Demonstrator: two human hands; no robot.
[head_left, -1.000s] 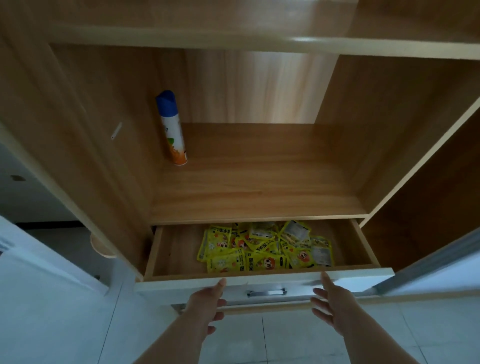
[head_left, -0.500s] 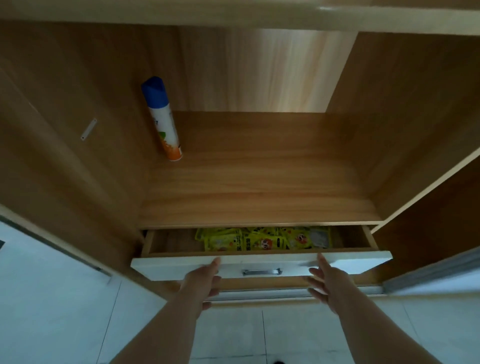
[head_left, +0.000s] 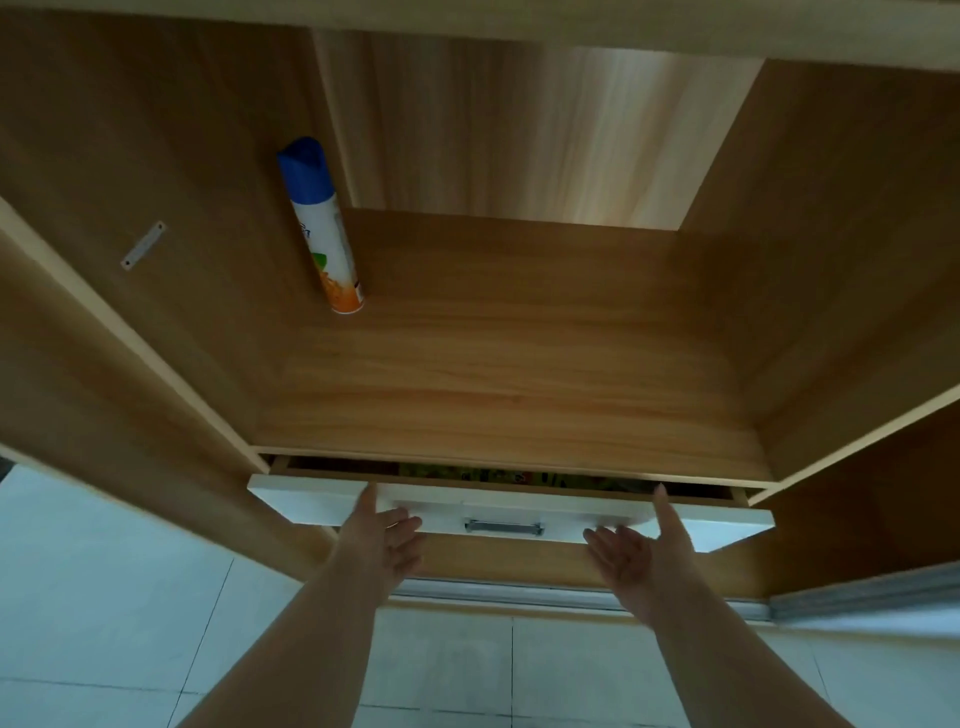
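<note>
Flat palms, fingers straight, left hand (head_left: 382, 535) and right hand (head_left: 643, 545) pressing smooth white front of drawer (head_left: 311, 503) either side of its metal handle (head_left: 503, 527), drawer open a slit under wood-grain shelf (head_left: 509, 364), yellow packets (head_left: 483, 474) inside, tall spray can (head_left: 323, 228) upright, pale tiled floor (head_left: 130, 597).

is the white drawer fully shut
No, the drawer stands slightly out of the cabinet, and a gap shows the yellow packets inside.

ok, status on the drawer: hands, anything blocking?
Both open: left hand, right hand, flat on drawer. Open a crack, yellow packets inside. Nothing seen blocking; spray can on shelf above.
</note>
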